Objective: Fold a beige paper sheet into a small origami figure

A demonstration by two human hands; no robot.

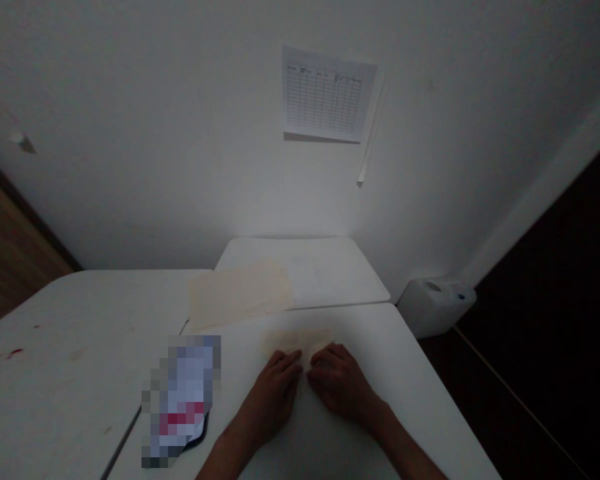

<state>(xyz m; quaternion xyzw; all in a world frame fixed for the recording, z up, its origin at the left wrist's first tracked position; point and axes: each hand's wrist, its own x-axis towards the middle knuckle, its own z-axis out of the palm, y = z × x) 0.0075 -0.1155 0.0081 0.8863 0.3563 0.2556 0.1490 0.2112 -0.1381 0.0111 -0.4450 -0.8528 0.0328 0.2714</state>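
Blurred packet (180,400) sat near left on the white table (405,380), we saw! Next came the left hand (273,393) and right hand (340,385), fingers (290,363) open and flat, tips touching the folded beige sheet (297,341) at centre; a beige paper stack (240,293) lay far; a white plastic jug (435,305) stood right.
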